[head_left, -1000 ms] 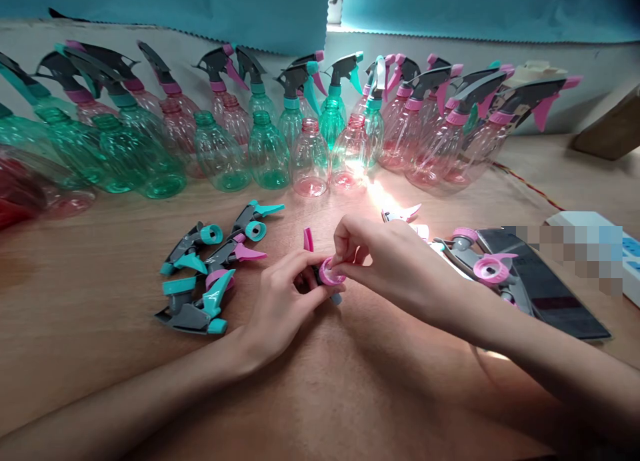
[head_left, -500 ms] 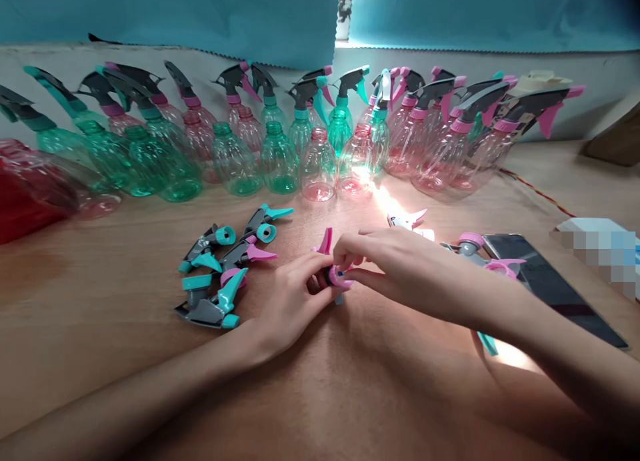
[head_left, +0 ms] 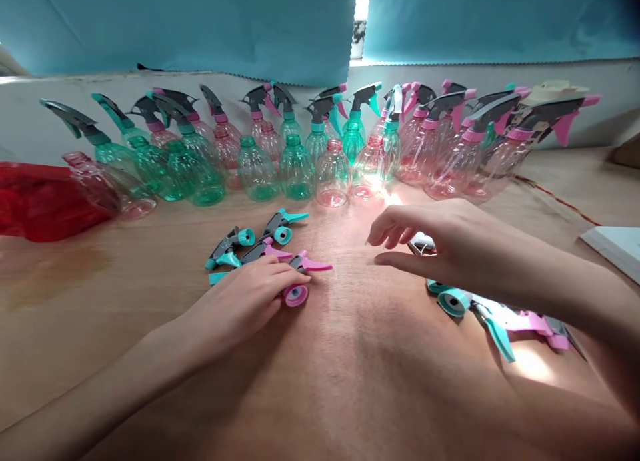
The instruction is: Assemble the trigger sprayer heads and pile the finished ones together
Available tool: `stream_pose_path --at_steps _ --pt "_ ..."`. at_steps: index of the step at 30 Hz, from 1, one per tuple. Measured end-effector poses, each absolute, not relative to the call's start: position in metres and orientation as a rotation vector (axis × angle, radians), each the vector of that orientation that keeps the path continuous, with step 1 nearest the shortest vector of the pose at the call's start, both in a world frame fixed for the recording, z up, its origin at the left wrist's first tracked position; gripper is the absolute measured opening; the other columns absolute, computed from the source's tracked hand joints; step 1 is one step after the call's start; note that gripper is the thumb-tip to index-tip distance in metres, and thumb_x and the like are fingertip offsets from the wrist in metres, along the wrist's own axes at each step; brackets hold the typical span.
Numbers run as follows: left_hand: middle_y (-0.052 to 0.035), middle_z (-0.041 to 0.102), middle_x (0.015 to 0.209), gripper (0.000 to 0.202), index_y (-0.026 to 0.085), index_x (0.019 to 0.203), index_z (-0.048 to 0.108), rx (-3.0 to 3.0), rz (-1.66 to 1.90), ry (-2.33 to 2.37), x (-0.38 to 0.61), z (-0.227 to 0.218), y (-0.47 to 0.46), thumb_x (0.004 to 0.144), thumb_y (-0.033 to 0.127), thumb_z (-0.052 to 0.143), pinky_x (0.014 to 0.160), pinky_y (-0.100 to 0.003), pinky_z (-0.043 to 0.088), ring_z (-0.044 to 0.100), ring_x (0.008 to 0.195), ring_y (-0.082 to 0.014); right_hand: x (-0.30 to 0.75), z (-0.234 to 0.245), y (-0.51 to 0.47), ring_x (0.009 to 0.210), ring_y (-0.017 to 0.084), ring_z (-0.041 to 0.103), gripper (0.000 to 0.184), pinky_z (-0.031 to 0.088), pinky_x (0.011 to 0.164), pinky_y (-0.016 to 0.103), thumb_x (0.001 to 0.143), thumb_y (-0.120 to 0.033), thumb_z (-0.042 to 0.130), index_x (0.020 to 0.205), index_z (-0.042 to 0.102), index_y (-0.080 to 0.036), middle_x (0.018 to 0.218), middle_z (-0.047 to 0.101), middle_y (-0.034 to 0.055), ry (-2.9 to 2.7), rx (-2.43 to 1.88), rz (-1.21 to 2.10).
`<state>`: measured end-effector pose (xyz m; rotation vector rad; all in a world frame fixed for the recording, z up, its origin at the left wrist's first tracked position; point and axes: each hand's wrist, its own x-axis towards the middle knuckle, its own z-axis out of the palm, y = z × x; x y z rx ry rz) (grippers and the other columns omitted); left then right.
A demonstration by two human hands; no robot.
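Lined-up bottles and loose spray heads suggest a small workshop.

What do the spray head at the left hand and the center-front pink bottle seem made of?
Spray head: probably molded plastic, smooth satin, judging by its opaque pink parts. Pink bottle: likely glossy plastic, see-through with bright highlights.

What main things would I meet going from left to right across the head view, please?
Red object → left hand → pink-collared spray head at that hand's fingers → open right hand → white block by the right edge.
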<state>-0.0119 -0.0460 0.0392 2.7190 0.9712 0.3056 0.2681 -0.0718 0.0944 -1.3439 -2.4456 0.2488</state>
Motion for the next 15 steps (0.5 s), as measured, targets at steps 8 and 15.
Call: stream_pose_path --at_steps 8,15 --pt "0.0017 0.064 0.118 0.045 0.036 0.123 0.057 2.7 0.279 1.114 -0.011 0.053 -0.039 0.083 0.016 0.055 0.088 -0.032 0.041 0.056 0.108 -0.0238 0.287 0.113 -0.073 0.067 0.014 0.064 0.015 0.049 0.053 0.027 0.083 -0.039 0.06 0.089 0.06 -0.026 0.08 0.067 -0.0007 -2.306 -1.332 0.148" --pt "-0.0021 0.067 0.092 0.024 0.024 0.109 0.063 2.73 0.312 1.054 0.049 0.078 -0.03 0.086 0.028 0.055 0.066 -0.026 0.04 0.06 0.08 -0.019 0.3 0.124 -0.072 0.074 0.017 0.065 0.025 0.053 0.063 0.03 0.081 -0.045 0.061 0.092 0.064 -0.023 0.085 0.069 0.0009 -2.221 -1.354 0.152"
